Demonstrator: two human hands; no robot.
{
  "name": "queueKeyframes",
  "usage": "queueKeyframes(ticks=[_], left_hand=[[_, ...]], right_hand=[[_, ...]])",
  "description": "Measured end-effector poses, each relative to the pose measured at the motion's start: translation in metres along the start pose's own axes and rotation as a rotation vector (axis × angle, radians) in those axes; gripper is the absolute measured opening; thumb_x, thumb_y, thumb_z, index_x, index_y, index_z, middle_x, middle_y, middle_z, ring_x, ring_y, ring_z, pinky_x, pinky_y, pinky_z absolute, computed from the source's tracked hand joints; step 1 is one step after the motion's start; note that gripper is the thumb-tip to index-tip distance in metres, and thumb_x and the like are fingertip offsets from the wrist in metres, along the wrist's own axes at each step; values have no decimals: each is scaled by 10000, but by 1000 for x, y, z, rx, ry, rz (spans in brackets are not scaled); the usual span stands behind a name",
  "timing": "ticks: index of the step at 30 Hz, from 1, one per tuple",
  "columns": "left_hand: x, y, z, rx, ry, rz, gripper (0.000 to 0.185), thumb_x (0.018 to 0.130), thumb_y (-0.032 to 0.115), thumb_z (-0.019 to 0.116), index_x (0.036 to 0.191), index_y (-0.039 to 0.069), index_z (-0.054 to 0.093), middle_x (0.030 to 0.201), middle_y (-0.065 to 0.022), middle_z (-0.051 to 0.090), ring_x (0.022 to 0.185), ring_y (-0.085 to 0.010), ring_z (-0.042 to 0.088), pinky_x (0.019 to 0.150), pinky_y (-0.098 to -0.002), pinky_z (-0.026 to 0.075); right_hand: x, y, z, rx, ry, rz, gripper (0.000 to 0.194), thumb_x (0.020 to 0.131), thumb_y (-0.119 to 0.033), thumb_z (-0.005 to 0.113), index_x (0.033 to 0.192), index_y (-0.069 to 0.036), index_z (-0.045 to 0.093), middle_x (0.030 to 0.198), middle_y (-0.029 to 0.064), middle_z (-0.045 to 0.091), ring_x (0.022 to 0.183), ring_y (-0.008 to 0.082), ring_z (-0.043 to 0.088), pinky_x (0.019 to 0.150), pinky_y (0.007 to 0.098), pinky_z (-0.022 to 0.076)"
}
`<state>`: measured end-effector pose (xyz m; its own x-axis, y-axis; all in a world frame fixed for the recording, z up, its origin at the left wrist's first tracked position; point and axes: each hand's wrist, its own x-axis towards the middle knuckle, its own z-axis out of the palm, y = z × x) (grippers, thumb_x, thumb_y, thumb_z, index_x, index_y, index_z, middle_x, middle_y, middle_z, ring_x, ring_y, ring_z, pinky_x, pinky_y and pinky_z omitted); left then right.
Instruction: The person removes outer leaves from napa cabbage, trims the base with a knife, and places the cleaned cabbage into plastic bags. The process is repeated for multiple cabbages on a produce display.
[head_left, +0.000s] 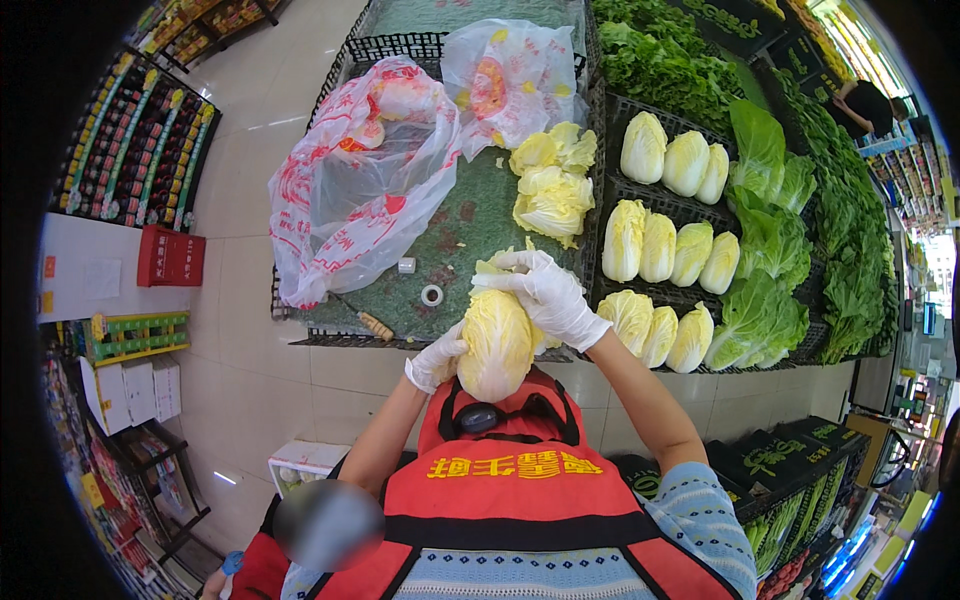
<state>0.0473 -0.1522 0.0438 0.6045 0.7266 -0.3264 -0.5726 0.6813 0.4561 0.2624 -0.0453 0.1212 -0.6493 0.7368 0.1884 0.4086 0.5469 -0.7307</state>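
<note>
A pale yellow napa cabbage (496, 341) is held in front of the red apron, its white base towards me. My left hand (437, 360), in a white glove, grips its left side. At its top right, my right hand (553, 298), gloved too, has its fingers closed on a loose outer leaf (491, 265); part of that leaf is hidden by the fingers. Beyond the hands, a pile of pulled-off yellow leaves (553, 199) lies on the green mat (472, 199). A white plastic bag (360, 180) with red print spreads open to the left.
A wooden-handled tool (375, 325) and a roll of tape (431, 295) lie near the display's front edge. Several napa cabbages (658, 246) stand in rows in black crates at right, beside green leaf vegetables (765, 247). Another person's blue-gloved hand (231, 564) shows at lower left.
</note>
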Motion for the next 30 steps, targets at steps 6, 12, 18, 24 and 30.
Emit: queueKeyframes(ticks=[6, 12, 18, 24, 30], left_hand=[[1, 1, -3, -28, -26, -29, 1070, 717, 367, 856, 1526, 53, 229, 1483, -81, 419, 1361, -208, 425, 1136, -360, 348], [2, 4, 5, 3, -20, -37, 1080, 723, 389, 853, 1534, 62, 219, 1492, -74, 408, 1364, -200, 419, 1137, -354, 346], [2, 7, 11, 27, -21, -61, 1094, 730, 426, 843, 1542, 68, 203, 1502, -69, 391, 1377, -190, 397, 1143, -357, 336], [5, 0, 3, 53, 101, -92, 914, 835, 459, 747, 1526, 97, 271, 1484, -61, 431, 1346, -192, 443, 1126, -370, 370], [2, -16, -15, -179, 95, -52, 769, 903, 482, 646, 1499, 106, 338, 1486, -90, 450, 1326, -223, 480, 1108, -401, 406]], right_hand=[[-7, -2, -4, 327, 41, 35, 283, 805, 45, 574, 1033, -68, 697, 1142, 104, 627, 1119, 280, 566, 981, 356, 441], [-9, 3, -9, 579, -60, 211, 146, 867, -48, 625, 998, -57, 688, 1084, 71, 637, 1040, 220, 595, 946, 327, 459], [1, 8, -7, 605, -107, 357, 105, 873, -119, 696, 958, -63, 669, 962, 33, 611, 922, 143, 575, 844, 289, 469], [2, -4, -18, 539, -148, 306, 101, 897, -128, 680, 951, -58, 631, 933, 29, 588, 891, 137, 561, 800, 292, 464], [5, -12, -22, 717, -212, 338, 246, 934, -184, 665, 1112, -44, 569, 1036, 34, 591, 982, 151, 552, 855, 306, 468]])
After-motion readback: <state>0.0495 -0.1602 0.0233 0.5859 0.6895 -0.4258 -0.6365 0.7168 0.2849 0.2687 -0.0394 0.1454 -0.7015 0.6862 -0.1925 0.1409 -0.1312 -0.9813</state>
